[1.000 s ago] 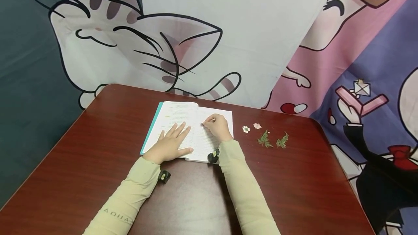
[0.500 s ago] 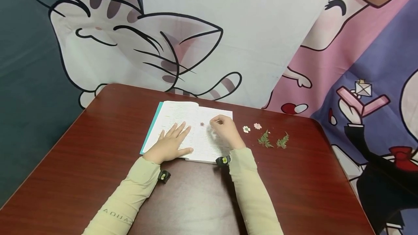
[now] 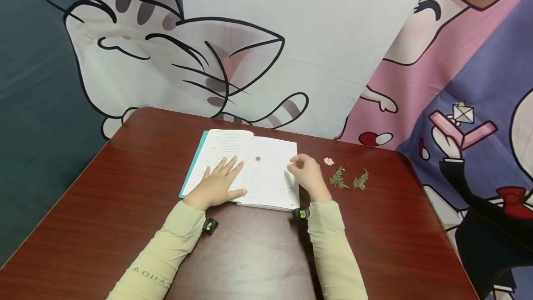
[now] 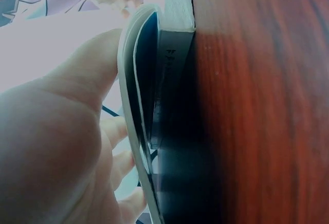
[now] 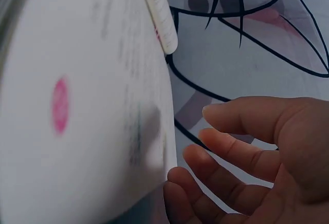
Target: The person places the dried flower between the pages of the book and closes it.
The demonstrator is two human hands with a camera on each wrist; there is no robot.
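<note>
An open book point(image 3: 270, 189) with a teal cover edge lies on the table. My left hand point(image 3: 214, 189) rests flat on its left page, fingers spread. The left wrist view shows the left thumb point(image 4: 87, 64) along the bowed pages above the book's spine. A small dark reddish pressed flower point(image 3: 257, 158) lies on the right page near the gutter. Over that page's right edge hovers my right hand point(image 3: 310, 175). Its fingers are loosely bent with nothing between them, as the right wrist view shows with the thumb and fingertips point(image 5: 193, 154) apart.
Right of the book lie a pale pink pressed flower point(image 3: 328, 161) and two green fern-like sprigs point(image 3: 338, 178), point(image 3: 360, 179). The brown table point(image 3: 395, 226) runs back to a cartoon-printed cloth point(image 3: 333, 59). A blurred pink spot point(image 5: 60, 106) shows on the page.
My right hand has let go of the dark flower, leaving it on the right page, and moved right to the book's edge. It now covers the white flower. The left hand has stayed put.
</note>
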